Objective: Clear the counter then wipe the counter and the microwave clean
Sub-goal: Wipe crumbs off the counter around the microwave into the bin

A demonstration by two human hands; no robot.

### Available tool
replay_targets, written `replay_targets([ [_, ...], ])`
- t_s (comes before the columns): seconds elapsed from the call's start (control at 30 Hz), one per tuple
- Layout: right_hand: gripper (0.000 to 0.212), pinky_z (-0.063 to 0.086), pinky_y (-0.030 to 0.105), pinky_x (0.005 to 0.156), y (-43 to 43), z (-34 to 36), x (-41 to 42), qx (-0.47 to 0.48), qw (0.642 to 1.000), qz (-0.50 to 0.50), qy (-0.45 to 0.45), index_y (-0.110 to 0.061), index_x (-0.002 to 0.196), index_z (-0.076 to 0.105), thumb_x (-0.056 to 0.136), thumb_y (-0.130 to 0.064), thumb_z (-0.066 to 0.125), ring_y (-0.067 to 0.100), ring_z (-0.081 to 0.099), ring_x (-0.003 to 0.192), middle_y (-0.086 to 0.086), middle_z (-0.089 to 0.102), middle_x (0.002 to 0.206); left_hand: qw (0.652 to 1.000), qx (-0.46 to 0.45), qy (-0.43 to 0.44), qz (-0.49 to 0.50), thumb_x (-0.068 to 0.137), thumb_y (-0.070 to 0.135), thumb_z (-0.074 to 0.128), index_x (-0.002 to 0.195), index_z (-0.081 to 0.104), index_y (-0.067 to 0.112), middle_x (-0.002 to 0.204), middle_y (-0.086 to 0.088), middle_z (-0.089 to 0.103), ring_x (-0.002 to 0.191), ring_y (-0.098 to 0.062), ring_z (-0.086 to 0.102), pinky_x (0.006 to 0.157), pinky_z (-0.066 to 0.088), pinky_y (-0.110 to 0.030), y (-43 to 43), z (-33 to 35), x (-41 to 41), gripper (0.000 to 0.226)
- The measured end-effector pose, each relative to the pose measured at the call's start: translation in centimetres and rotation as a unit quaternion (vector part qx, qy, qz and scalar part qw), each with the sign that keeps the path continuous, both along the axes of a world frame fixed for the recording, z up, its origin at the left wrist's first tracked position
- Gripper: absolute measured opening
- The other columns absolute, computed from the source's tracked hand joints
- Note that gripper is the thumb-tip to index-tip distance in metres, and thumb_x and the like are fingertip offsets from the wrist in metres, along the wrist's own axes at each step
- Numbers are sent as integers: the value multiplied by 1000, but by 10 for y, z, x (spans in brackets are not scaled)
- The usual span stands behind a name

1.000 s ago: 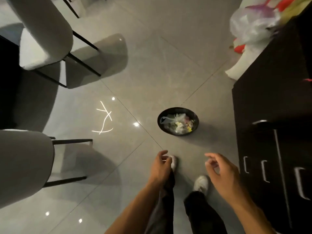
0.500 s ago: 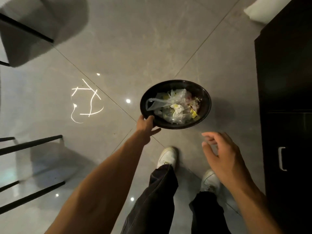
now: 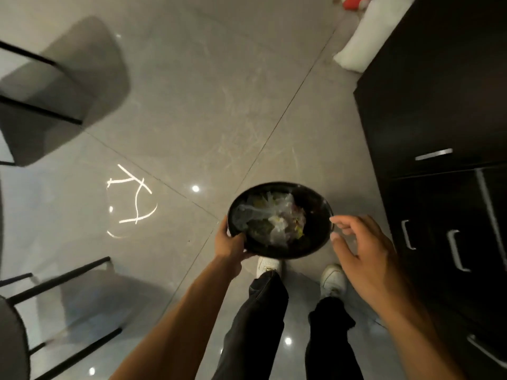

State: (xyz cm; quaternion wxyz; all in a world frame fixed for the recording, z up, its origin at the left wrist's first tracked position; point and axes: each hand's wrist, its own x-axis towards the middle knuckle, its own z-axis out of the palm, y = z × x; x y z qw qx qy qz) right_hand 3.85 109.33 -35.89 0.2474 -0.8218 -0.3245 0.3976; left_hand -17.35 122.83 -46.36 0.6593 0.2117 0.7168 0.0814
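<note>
Fingers [image 3: 225, 229] of our left hand [image 3: 230, 244] grip the black bin [image 3: 315, 198] by its rim.
We hold it above our shoes [image 3: 333, 278] beside the dark cabinet [image 3: 425, 105], likely for worktop rubbish; our right hand [image 3: 365, 250] hovers empty, loosely curled, at the opposite rim.

Open floor [image 3: 219, 91] stretches ahead. A dark cabinet [image 3: 428, 91] walls off the right, a white bag [image 3: 365, 42] at its far end. Chairs [image 3: 76, 78] crowd the left edge; the bin [image 3: 315, 215] fills the near middle.
</note>
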Motion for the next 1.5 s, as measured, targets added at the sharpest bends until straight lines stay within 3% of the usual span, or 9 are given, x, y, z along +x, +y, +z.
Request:
replay_targets([
  [0.2,24,45,23,88,-66,131,2,16,996,-74,-54,-25,119,64,95,-26,59,6,56,105,-10,58,113,992,-23,-22,-122,89,-18,46,136,54,26,121,-21,65,97,-43,68,67,63,-52,-60,149,-4,64],
  [0.4,24,52,34,91,-173,252,-6,35,985,-141,-97,-25,117,62,97,-34,54,9,59,106,-16,54,110,967,-49,-59,-244,91,-18,46,133,56,24,118,-21,64,90,-43,66,54,59,-39,-125,274,24,60],
  [0.63,21,48,26,93,-332,344,-30,60,958,-250,-123,-33,117,61,97,-32,56,2,55,110,-19,55,114,942,-2,-94,-323,90,-16,51,142,49,24,129,-24,60,91,-42,65,52,57,-38,-240,365,50,65],
  [0.93,21,40,6,84,-553,396,-64,129,924,-327,-153,-35,117,60,97,-30,57,-8,52,109,-25,52,111,935,46,-99,-338,91,-17,45,142,49,20,116,-25,62,89,-43,67,57,61,-42,-418,426,41,64],
  [1.1,24,42,7,85,-648,394,-57,124,911,-357,-165,-30,121,61,98,-26,58,-7,53,108,-25,50,111,932,43,-92,-348,88,-22,41,141,49,13,112,-22,58,89,-43,60,84,55,-68,-495,437,39,64],
  [1.17,24,41,6,82,-682,391,-46,106,899,-383,-186,-25,121,62,97,-22,60,-3,55,103,-17,53,111,933,25,-91,-347,89,-23,42,139,49,14,116,-20,57,94,-43,59,82,56,-70,-517,442,40,62],
  [1.3,27,49,28,88,-757,379,-24,41,851,-460,-251,-17,121,64,94,-18,63,17,60,103,1,56,115,938,-4,-76,-339,91,-20,47,139,48,19,129,-19,54,98,-44,58,55,62,-53,-545,441,47,62],
  [1.43,39,47,50,98,-827,357,-4,-102,801,-517,-284,-12,128,58,91,-19,67,38,56,111,21,48,132,936,-21,-64,-345,92,-17,53,146,45,22,127,-19,55,94,-44,60,58,63,-52,-562,435,57,67],
  [1.5,52,38,58,107,-850,347,5,-185,778,-540,-263,-10,139,49,92,-26,66,46,44,128,27,38,144,933,-20,-59,-355,92,-16,53,147,44,22,125,-18,55,92,-44,61,59,63,-52,-566,432,65,68],
])
